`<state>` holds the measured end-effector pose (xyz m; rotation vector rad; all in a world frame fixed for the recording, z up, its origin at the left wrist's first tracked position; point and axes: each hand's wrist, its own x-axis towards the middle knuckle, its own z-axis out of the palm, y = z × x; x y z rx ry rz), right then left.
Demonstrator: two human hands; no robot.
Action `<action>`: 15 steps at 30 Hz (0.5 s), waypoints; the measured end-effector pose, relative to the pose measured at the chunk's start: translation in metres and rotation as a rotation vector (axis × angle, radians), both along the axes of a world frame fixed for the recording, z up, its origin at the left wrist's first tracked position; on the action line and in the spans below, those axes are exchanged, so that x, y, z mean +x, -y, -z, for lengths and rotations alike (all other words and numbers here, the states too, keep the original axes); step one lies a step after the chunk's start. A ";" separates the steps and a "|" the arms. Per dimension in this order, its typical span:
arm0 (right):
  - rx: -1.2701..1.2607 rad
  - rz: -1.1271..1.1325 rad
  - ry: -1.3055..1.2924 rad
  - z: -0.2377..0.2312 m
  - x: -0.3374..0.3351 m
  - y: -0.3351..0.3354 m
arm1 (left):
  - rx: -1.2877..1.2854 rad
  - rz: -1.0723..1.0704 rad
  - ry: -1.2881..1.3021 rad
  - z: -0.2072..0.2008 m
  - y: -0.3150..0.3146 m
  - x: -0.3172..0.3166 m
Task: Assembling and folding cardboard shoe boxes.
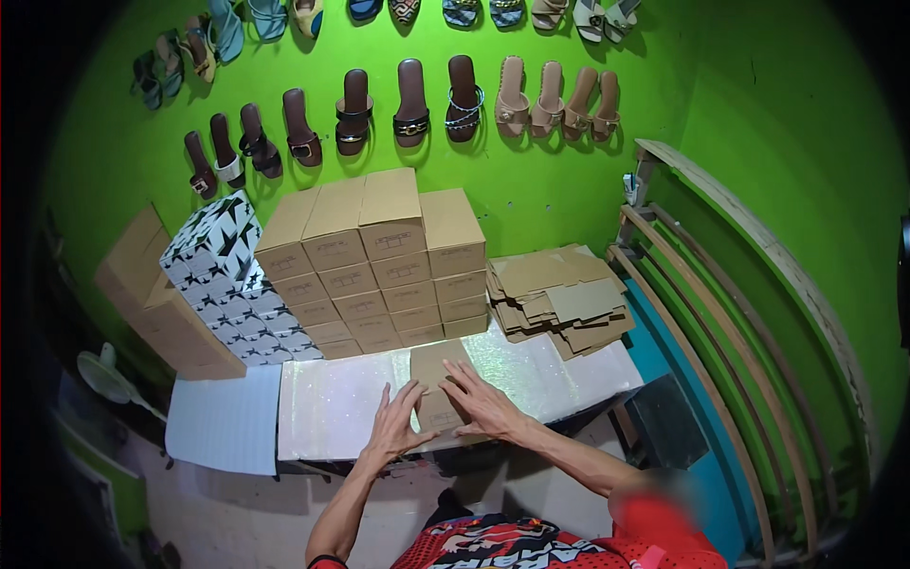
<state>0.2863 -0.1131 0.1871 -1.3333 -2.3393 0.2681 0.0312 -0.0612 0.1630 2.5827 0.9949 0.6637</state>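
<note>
A small brown cardboard box (438,410) lies near the front edge of the table, between my two hands. My left hand (398,419) holds its left side, with the fingers bent over the upper edge and the thumb stretched along the front. On the other side my right hand (482,403) grips the box, fingers lying over the top and right side, thumb low at the front. Both hands touch the box, and its right side is partly hidden under my right fingers.
Stacked brown boxes (389,275) stand behind, beside black-and-white star-patterned boxes (223,247). Flattened cardboard sheets (559,284) are piled at the right of the white table (332,398). A wooden slatted frame (720,284) leans at right; sandals (410,104) hang on the green wall.
</note>
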 end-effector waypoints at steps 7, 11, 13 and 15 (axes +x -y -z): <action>0.341 0.205 0.016 -0.034 0.061 0.088 | 0.219 0.052 0.216 -0.012 0.073 0.089; 0.516 0.236 -0.006 -0.049 0.095 0.110 | 0.364 0.052 0.256 -0.027 0.082 0.130; 0.599 0.257 -0.050 -0.054 0.105 0.113 | 0.413 0.079 0.321 -0.033 0.082 0.144; 0.633 0.249 -0.052 -0.060 0.112 0.105 | 0.463 0.071 0.334 -0.041 0.073 0.151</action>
